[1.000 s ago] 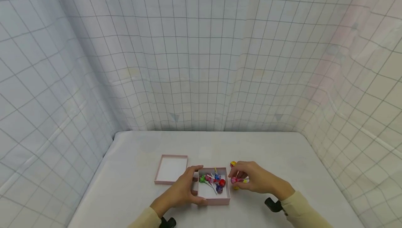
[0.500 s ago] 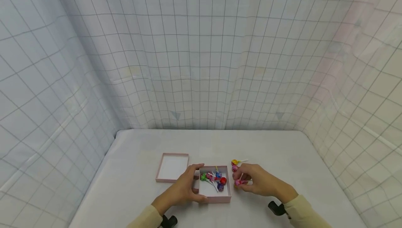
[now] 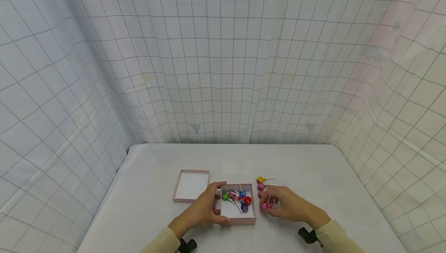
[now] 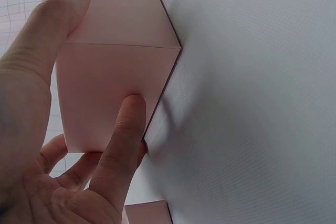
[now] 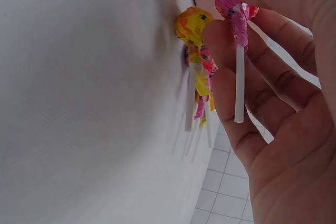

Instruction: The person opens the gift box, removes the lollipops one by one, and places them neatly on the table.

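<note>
My left hand point(image 3: 201, 208) grips the left side of an open pink box point(image 3: 240, 221). In the left wrist view, its thumb lies on one wall of the box point(image 4: 105, 80) and a fingertip presses the adjoining wall. Several wrapped lollipops, among them a green one point(image 3: 225, 196) and a red one point(image 3: 247, 200), lie inside. Right of the box, my right hand point(image 3: 292, 206) pinches a pink lollipop point(image 5: 239, 27) by its wrapped head, its white stick pointing back toward the wrist. Beside those fingers, a yellow lollipop point(image 5: 192, 24) lies on the table with others behind it.
A shallow pink lid point(image 3: 191, 185) with a white inside lies left of the box. Along the box's right side runs a row of lollipops, with a yellow-headed lollipop point(image 3: 260, 180) at its far end. Gridded white curtains point(image 3: 223, 71) enclose the white table point(image 3: 156, 160).
My right hand, holding the pink lollipop, has shifted slightly nearer to me along the row, uncovering more pink lollipops behind it. The left hand keeps its grip on the box.
</note>
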{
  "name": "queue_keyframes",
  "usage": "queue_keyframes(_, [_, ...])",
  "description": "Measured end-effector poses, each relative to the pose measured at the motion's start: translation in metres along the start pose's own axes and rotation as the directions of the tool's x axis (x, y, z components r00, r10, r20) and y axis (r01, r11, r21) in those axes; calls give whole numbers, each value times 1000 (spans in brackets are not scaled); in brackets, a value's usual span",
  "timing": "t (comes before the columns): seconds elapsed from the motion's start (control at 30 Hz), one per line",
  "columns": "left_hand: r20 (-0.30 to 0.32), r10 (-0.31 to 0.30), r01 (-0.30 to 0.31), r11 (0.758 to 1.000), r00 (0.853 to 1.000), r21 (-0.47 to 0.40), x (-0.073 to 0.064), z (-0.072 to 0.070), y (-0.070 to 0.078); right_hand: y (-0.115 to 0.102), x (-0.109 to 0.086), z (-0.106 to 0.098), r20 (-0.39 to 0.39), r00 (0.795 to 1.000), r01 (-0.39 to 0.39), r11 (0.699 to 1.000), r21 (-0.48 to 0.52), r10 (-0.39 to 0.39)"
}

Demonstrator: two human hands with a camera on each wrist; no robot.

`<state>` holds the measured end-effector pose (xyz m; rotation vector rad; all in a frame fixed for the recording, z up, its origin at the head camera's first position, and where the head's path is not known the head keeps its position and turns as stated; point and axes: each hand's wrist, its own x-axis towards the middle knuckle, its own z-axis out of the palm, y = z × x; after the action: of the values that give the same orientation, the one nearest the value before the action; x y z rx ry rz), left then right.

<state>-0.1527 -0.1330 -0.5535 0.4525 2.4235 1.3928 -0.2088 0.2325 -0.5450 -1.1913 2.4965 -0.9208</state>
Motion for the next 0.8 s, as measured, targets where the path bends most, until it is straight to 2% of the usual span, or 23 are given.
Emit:
queue_keyframes(0.33, [-3, -2, 2, 1000, 1000, 2, 0, 0, -1, 4, -4, 10, -32, 999, 13, 999, -45, -14])
queue_keyframes(0.8, [1, 8, -8, 1000, 1000, 9, -1, 0, 0, 5, -5, 13, 6, 998, -66, 995, -73, 66])
